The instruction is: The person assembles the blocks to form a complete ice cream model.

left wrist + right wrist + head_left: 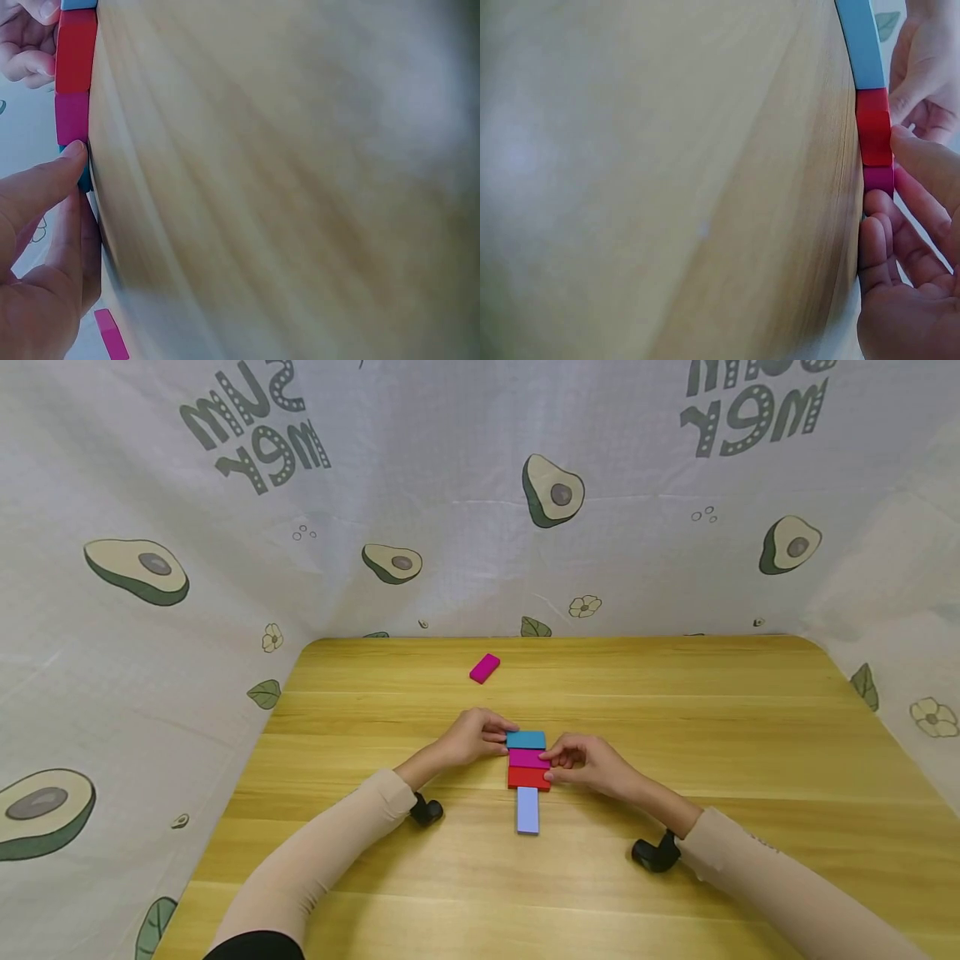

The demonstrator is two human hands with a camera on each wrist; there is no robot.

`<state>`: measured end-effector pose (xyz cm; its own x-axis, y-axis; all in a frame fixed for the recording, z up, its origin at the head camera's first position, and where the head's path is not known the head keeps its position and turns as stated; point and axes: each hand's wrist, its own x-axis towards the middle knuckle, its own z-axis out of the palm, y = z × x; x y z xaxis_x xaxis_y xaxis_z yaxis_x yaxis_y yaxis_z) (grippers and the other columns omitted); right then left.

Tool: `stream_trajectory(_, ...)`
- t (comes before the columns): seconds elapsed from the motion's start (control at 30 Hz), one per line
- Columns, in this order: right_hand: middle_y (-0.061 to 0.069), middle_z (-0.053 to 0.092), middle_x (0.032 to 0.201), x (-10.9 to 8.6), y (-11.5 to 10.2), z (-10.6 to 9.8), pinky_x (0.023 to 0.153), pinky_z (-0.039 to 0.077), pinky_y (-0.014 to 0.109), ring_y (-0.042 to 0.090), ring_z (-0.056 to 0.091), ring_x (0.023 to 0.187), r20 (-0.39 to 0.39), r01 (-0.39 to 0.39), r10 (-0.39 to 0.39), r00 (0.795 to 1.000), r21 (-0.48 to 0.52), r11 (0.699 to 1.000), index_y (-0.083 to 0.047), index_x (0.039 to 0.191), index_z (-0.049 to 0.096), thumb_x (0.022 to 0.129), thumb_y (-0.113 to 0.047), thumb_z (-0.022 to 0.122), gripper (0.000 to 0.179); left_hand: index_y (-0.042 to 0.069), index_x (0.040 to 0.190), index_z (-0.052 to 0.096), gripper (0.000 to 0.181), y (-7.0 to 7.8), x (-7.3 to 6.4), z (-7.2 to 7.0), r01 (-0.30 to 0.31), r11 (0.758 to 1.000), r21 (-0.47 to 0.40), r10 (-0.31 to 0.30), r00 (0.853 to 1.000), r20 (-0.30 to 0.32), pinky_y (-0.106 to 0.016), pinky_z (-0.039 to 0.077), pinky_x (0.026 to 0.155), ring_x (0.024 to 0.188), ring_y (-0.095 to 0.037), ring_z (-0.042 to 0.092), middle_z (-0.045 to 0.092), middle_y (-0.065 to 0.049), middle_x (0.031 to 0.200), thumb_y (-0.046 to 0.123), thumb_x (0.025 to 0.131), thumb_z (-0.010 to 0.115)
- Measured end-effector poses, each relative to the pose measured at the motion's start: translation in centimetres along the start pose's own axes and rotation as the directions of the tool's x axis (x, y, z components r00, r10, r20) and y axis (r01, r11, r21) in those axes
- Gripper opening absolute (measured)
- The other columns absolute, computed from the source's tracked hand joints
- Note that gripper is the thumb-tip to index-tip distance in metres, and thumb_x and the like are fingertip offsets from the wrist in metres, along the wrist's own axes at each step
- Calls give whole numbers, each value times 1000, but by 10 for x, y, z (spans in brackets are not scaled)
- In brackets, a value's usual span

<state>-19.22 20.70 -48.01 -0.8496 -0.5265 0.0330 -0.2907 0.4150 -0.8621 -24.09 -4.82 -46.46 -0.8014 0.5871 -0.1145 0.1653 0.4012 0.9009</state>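
Row of four flat rectangular blocks lies near the middle of the wood-grain tabletop (750, 735). Order, from the far edge toward the near edge: blue block (527, 740), magenta block (528, 758), red block (528, 777), pale blue-violet block (528, 811). First three lie crosswise, long sides touching. Pale blue-violet block lies lengthwise, far end against the red block, near end pointing at the tabletop's near edge. Material of blocks not readable.

Left hand (472, 737): pinches the left end of the blue block, forefinger at its far corner, thumb by the seam with the magenta block.

Right hand (591, 763): fingers bent, forefinger at the right end of the magenta block, thumb at the right end of the red block. Cannot tell whether it grips either or only rests against them.

Second magenta block (485, 668): apart from the row, near the far edge, slightly left of the row, lying flat at a slant.

Surroundings: beige sleeves (322, 852) on both arms; a small black device (656, 853) at the right wrist, a similar one at the left. White cloth (450, 443) with avocado prints hangs beyond the far edge.
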Motion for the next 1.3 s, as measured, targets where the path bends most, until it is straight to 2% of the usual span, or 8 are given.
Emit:
stream_trajectory(0.6, 6, 65, 90, 0, 0, 1, 70, 51, 24, 18, 57, 79, -6, 2, -2, 1000, 30, 1000, 0, 107, 74, 86, -7, 78, 23, -7, 124, 66, 33, -1, 2, 1, -10, 1000, 8, 10, 1000, 15, -25, 54, 88, 111, -26, 65, 63, -20, 126, -9, 90, 66)
stream_trajectory(1.3, 6, 66, 93, 1, 0, 1, 70, 50, 24, 18, 56, 81, -7, -9, 9, 1000, 19, 1000, -1, 107, 74, 86, -6, 79, 22, -7, 124, 66, 33, -4, 6, 0, -30, 999, 32, 29, 999, 35, -23, 54, 88, 111, -25, 66, 63, -20, 127, -9, 91, 65)
